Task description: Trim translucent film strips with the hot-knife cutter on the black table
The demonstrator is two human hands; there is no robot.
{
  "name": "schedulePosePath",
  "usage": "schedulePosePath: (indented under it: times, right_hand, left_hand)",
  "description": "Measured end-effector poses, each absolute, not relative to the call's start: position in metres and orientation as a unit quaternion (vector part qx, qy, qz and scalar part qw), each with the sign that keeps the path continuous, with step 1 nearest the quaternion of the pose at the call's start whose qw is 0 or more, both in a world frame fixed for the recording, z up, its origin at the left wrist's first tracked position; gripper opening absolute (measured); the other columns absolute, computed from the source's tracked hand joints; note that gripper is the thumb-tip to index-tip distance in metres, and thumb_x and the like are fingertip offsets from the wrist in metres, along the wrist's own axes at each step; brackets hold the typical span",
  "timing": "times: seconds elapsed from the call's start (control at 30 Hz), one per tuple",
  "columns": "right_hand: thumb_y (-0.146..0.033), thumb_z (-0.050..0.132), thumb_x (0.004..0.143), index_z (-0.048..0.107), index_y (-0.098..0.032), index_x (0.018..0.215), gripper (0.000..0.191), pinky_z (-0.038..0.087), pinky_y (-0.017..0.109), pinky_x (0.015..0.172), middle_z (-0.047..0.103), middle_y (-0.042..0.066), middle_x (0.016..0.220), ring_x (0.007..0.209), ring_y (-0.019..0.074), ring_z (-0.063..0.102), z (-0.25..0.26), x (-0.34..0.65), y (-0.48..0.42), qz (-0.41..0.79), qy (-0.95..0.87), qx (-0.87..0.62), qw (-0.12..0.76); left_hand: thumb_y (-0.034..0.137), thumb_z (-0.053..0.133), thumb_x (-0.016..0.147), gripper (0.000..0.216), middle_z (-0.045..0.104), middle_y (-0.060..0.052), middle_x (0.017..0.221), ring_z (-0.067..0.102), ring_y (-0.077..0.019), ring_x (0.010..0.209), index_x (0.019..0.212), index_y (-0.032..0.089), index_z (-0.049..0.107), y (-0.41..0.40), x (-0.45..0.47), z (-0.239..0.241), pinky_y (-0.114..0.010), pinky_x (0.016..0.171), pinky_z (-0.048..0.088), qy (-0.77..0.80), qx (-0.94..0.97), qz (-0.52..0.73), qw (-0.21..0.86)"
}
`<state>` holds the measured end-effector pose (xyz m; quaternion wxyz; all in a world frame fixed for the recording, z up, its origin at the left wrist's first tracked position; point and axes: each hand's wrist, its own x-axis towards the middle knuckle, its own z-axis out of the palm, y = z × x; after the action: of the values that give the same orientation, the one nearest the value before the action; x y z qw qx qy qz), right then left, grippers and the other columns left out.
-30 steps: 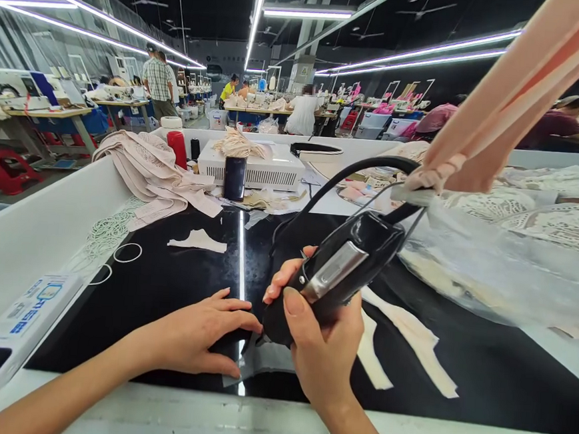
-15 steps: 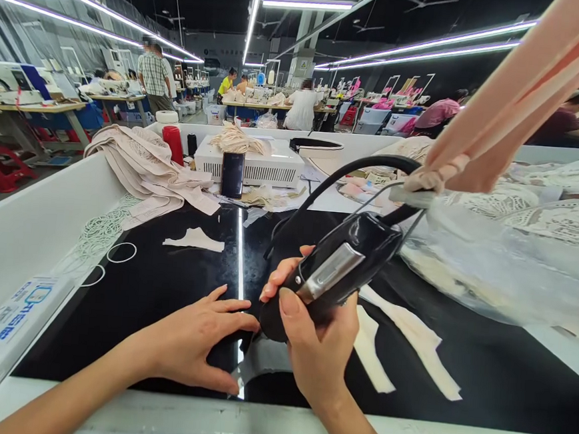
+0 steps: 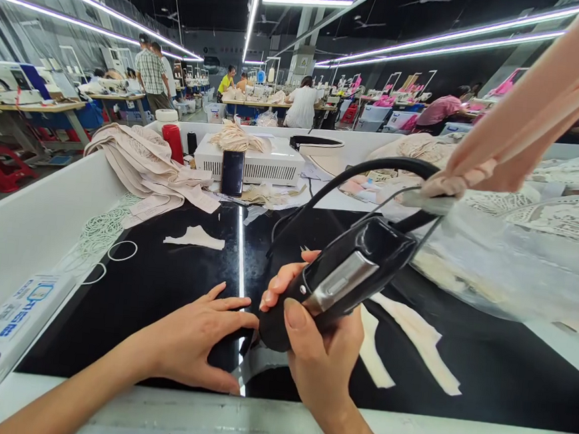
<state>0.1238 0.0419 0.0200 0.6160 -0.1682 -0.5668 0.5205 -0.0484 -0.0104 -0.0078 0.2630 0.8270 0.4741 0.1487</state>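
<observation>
My right hand [image 3: 327,347] is wrapped round a black corded handheld tool [image 3: 350,275] with a silver plate on its side. The tool's rounded lower end is close to the black work surface [image 3: 160,334], and what lies beneath it is mostly hidden. A pink fabric strip [image 3: 522,122] is knotted at the tool's upper, cable end. Palm down on the surface, my left hand [image 3: 204,337] has its fingers spread, the index fingertip beside the tool's lower end. Right of my right hand lie two cream fabric pieces [image 3: 420,338] [image 3: 376,351]; another cream piece [image 3: 195,238] lies farther back on the left.
Pale elastic loops [image 3: 103,229] and a white box-shaped device [image 3: 12,329] are on the left. Folded beige fabric [image 3: 148,166], a phone [image 3: 232,172] and a vented white box [image 3: 268,162] stand behind. Plastic-wrapped lace pieces [image 3: 511,261] lie right. People sit at sewing tables beyond.
The tool, in my right hand, has shifted slightly to the right, its upper end and the pink strip moving most. My left hand stays in place.
</observation>
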Motion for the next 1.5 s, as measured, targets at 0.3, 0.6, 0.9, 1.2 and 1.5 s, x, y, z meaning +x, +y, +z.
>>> schedulePosePath:
  times: [0.3,0.6,0.9,1.2,1.5]
  right_hand:
    - [-0.020,0.067,0.087,0.054,-0.025,0.113,0.030,0.064,0.035,0.068,0.068,0.001,0.087,0.074,0.0189,0.070,0.020,0.124,0.036,0.520,-0.564,-0.189,0.613]
    - [-0.021,0.066,0.089,0.050,-0.024,0.119,0.035,0.065,0.045,0.079,0.072,0.007,0.098,0.084,0.0241,0.074,0.017,0.123,0.020,0.559,-0.571,-0.161,0.579]
    - [-0.019,0.071,0.085,0.056,-0.026,0.113,0.033,0.062,0.031,0.067,0.068,-0.002,0.087,0.071,0.0158,0.068,0.028,0.130,0.036,0.531,-0.564,-0.167,0.610]
    - [-0.023,0.075,0.085,0.057,-0.026,0.110,0.031,0.055,0.027,0.058,0.068,-0.004,0.083,0.062,0.0132,0.063,0.032,0.151,0.059,0.482,-0.550,-0.206,0.650]
    - [-0.022,0.073,0.081,0.054,-0.026,0.100,0.027,0.056,0.026,0.058,0.066,-0.005,0.080,0.062,0.0128,0.062,0.035,0.132,0.054,0.482,-0.545,-0.200,0.656]
  left_hand:
    - [0.039,0.084,0.078,0.089,0.046,-0.007,0.156,0.036,-0.0323,0.148,0.153,0.032,0.037,-0.011,-0.046,-0.006,-0.065,0.123,0.006,0.474,0.828,0.147,0.262]
    - [0.038,0.082,0.080,0.073,0.052,-0.007,0.151,0.033,-0.0334,0.149,0.145,0.028,0.050,-0.011,-0.046,-0.007,-0.062,0.124,0.009,0.470,0.834,0.159,0.241]
    - [0.036,0.081,0.083,0.049,0.047,-0.006,0.155,0.032,-0.0325,0.149,0.126,0.028,0.061,-0.015,-0.051,-0.005,-0.064,0.123,0.011,0.471,0.833,0.154,0.246]
    - [0.012,0.049,0.099,0.028,0.050,-0.001,0.153,0.033,-0.0315,0.149,0.103,0.028,0.071,-0.010,-0.083,-0.008,-0.066,0.120,0.020,0.515,0.839,0.162,0.066]
    - [0.023,0.064,0.095,0.031,0.063,-0.009,0.125,0.061,-0.0244,0.115,0.126,0.023,0.063,-0.016,-0.034,-0.021,-0.040,0.101,0.054,0.563,0.763,0.295,0.121]
